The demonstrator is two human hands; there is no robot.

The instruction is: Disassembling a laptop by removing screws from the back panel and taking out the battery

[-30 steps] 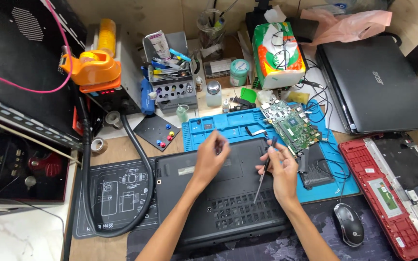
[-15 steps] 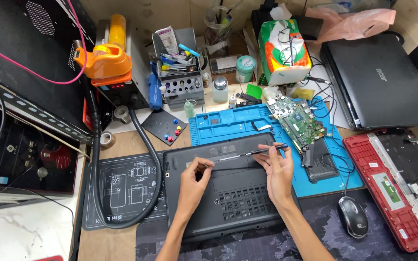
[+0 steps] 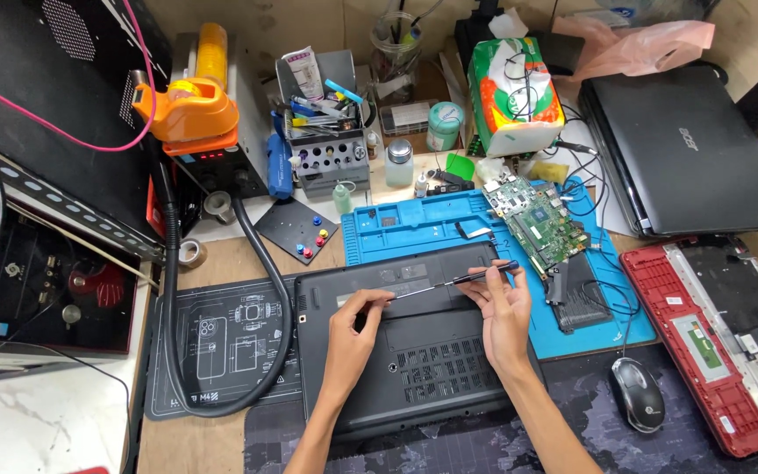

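A black laptop lies upside down in front of me, its bottom cover facing up. My right hand holds a thin screwdriver by its handle, almost level across the cover's upper part. Its tip points left towards my left hand. That hand rests on the cover with its fingertips pinched at the screwdriver's tip; I cannot tell whether anything small is between them.
A blue work mat carries a green circuit board. A mouse and an opened red laptop lie at the right, a shut black laptop behind. A black hose curves at left below an orange device.
The screwdriver went from upright to nearly level in my right hand. My left hand slid left and down from the cover's top edge and now meets the tip.
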